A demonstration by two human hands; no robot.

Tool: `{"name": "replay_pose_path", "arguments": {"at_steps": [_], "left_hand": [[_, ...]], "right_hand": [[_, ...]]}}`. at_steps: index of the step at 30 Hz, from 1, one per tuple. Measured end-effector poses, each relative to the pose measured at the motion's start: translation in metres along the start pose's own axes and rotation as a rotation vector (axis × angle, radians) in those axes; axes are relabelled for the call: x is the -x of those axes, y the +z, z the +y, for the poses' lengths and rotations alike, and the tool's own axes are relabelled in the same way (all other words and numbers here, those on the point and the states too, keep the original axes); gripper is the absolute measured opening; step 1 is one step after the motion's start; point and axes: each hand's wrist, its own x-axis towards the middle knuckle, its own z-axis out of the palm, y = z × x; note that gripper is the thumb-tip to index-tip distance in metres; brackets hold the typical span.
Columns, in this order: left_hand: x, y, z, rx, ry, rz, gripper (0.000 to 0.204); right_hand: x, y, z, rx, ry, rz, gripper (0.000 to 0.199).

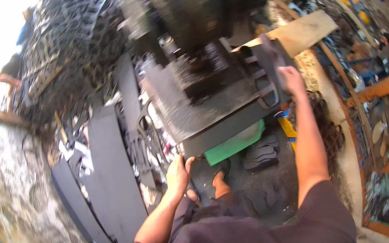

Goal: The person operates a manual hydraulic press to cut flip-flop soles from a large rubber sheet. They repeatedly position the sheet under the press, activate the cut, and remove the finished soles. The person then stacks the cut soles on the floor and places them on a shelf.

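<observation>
A heavy dark press (188, 15) stands before me, its block down over a worn metal plate (166, 105). A black sheet (225, 125) sticks out along the plate's near edge. By the near left corner of that sheet is my left hand (178, 177), thumb apart from the fingers; no held thing shows. My right hand (292, 80), blurred, is closed at the plate's right side around the end of a dark curved strip (272, 53); its exact kind is unclear. Just left of it lies a black offcut with cut-out holes (260, 78).
Black sheets (109, 160) lean at the left beside a rough wall (9, 202). Holed black scraps (64, 40) pile up behind. A green sheet (236, 143) hangs below the plate; stacked soles (261, 154) lie on the floor. A wooden board (309, 29) and sole-filled shelves (377, 87) stand right.
</observation>
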Motion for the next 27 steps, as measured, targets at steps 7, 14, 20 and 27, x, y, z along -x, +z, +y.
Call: {"name": "replay_pose_path", "arguments": {"at_steps": [7, 14, 20, 27], "left_hand": [[0.019, -0.040, -0.060, 0.481, -0.388, -0.152, 0.052], [-0.055, -0.018, -0.112, 1.412, -0.546, -0.074, 0.030], [-0.047, -0.021, -0.108, 1.620, -0.513, -0.057, 0.034], [-0.037, -0.031, -0.089, 1.522, -0.526, 0.068, 0.046]], "right_hand": [[0.301, 0.093, -0.132, -0.134, -0.269, -0.178, 0.033], [0.381, 0.253, -0.123, 0.188, -0.422, -0.321, 0.033], [0.388, 0.285, -0.104, 0.423, -0.659, -0.075, 0.037], [0.392, 0.266, -0.103, 0.348, -0.513, -0.178, 0.076]]}}
